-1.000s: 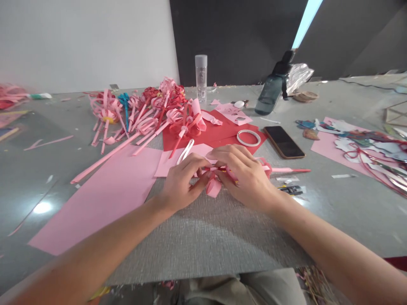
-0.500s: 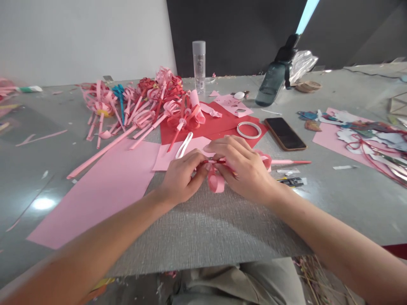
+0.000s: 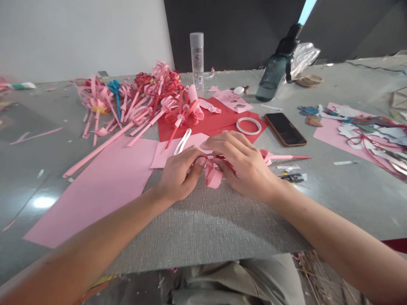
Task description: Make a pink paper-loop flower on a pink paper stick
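Pinching the paper flower [image 3: 213, 178] over the bench [image 3: 203, 237], with the fingers of left hand [image 3: 179, 174] and right hand [image 3: 246, 169] clamped on its strips. Set crosswise between both, with a pink loop hanging down and the red-tipped stem [image 3: 282, 157] jutting past the right hand, near the cutter [image 3: 291, 178]. Apparently adjusting the strips; can't tell whether folding or fastening. Probably calls for steady, light pressure, without crushing the loop.
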A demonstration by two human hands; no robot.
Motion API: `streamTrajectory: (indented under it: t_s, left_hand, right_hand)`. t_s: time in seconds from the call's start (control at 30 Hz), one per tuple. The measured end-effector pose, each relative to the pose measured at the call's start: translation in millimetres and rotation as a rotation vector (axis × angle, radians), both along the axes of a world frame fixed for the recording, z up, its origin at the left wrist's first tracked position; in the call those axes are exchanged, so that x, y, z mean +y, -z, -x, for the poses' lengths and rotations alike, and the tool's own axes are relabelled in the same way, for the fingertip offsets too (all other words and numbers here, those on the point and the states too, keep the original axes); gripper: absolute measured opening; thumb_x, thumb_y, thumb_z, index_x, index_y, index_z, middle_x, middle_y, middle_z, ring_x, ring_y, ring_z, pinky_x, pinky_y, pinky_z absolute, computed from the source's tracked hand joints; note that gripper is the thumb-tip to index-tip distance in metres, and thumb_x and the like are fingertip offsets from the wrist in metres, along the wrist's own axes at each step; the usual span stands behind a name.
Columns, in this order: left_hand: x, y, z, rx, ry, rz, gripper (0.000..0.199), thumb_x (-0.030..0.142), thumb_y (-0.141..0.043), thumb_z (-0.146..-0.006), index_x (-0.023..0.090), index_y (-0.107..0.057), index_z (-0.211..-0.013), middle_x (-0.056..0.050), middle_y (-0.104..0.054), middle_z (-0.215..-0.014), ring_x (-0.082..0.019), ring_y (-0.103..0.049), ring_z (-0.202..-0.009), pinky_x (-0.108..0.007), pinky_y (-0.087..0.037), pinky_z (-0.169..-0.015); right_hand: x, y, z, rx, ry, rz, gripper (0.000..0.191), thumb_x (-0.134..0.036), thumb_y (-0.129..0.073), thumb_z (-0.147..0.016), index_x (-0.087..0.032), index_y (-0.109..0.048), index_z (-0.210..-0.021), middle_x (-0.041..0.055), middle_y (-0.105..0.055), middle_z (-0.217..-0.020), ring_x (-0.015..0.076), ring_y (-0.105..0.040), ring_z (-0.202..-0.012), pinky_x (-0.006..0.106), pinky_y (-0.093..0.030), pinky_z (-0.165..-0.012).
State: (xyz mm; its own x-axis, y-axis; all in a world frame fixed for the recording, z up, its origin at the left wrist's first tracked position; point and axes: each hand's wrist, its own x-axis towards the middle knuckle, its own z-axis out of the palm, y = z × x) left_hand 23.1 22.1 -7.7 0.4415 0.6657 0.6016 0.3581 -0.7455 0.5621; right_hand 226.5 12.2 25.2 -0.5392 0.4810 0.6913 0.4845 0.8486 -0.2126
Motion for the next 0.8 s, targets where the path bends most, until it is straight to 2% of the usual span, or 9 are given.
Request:
streamTrajectory:
  t_s: [0.2, 0.4, 0.63, 0.8]
  left_hand:
    - [0.0, -2.1, -1.0, 0.011, -0.001, -0.019, 0.019, 0.027, -0.05, -0.104, 0.018, -0.063, -0.094, -0.002, -0.063, -0.08, -0.014, -0.058, -0.07, -0.028, -0.045, -0.063]
    - [1.3, 0.0, -1.2, 0.029, -0.039, -0.115, 0.01, 0.021, -0.055, -0.101, 0.019, -0.064, -0.099, 0.002, -0.06, -0.075, -0.011, -0.055, -0.066, -0.025, -0.044, -0.06]
    - [3.5, 2.9, -1.7, -0.004, -0.034, -0.179, 0.003, 0.018, -0.058, -0.097, 0.019, -0.061, -0.097, 0.003, -0.06, -0.077, -0.009, -0.057, -0.064, -0.022, -0.046, -0.058]
    - [2.7, 5.2, -1.1, 0.004, -0.057, -0.203, 0.009, 0.011, -0.061, -0.091, 0.019, -0.06, -0.096, 0.003, -0.06, -0.08, -0.008, -0.057, -0.063, -0.021, -0.047, -0.058]
  right_hand:
    - [0.5, 1.5, 1.3, 0.011, 0.019, -0.037, 0.047, -0.002, -0.048, -0.097, -0.029, -0.057, -0.135, 0.0063, -0.071, -0.127, 0.0227, -0.067, -0.115, 0.048, -0.05, -0.109]
    - [-0.5, 1.9, 2.0, -0.008, 0.016, -0.055, 0.047, -0.003, -0.048, -0.098, -0.028, -0.055, -0.136, 0.0056, -0.07, -0.13, 0.0198, -0.066, -0.119, 0.047, -0.046, -0.114]
    - [-3.2, -2.3, -0.6, -0.043, 0.009, -0.048, 0.051, 0.003, -0.046, -0.09, -0.023, -0.056, -0.133, 0.0066, -0.07, -0.13, 0.0201, -0.066, -0.118, 0.05, -0.042, -0.115]
    - [-3.7, -2.3, 0.0, -0.043, 0.036, -0.057, 0.047, 0.0, -0.049, -0.093, -0.024, -0.057, -0.132, 0.0061, -0.07, -0.13, 0.0197, -0.067, -0.117, 0.048, -0.043, -0.114]
